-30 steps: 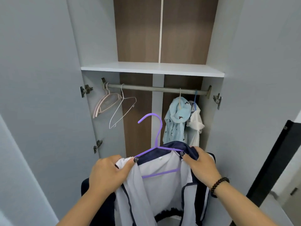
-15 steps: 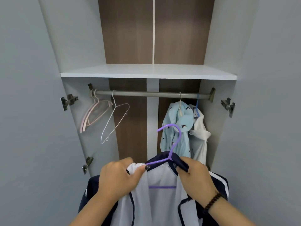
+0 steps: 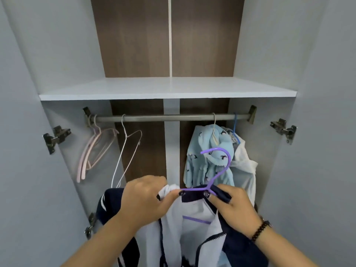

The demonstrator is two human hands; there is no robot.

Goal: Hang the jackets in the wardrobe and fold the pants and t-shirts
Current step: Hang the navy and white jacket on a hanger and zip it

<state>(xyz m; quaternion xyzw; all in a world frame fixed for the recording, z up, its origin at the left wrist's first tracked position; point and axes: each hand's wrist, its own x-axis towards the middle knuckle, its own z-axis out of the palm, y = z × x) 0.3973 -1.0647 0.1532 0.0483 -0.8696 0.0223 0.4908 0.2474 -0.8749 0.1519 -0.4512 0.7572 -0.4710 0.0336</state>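
Jacket (image 3: 192, 224), navy outside and white inside, hangs from both hands at chest level before the open wardrobe, already threaded on the purple hanger (image 3: 217, 174). The left hand (image 3: 146, 199) has its fingers curled round a bunch of white lining at the collar's left end, thumb tip pinching at the snap there. The right hand (image 3: 235, 205) grips the navy collar's right end, forefinger tip pressed by the second snap, at the base of the hanger's neck. Between the two sets of fingers the hanger's shoulder bar runs left to right; its neck rises from just by the right fingers, leaning up and rightward, and the hook curls open toward the left.

Above and beyond the fingers lies the rail (image 3: 169, 118), also running left to right, so hook and rail cross properly. The hook tip stands well below it, in front of the light blue garment (image 3: 204, 162). My judgement: the free stretch of rail lies up and slightly left of the hook, between the white wire hanger (image 3: 127, 147) and the blue garment's hook, and the right hand, nearer the neck, would best steer the lift.
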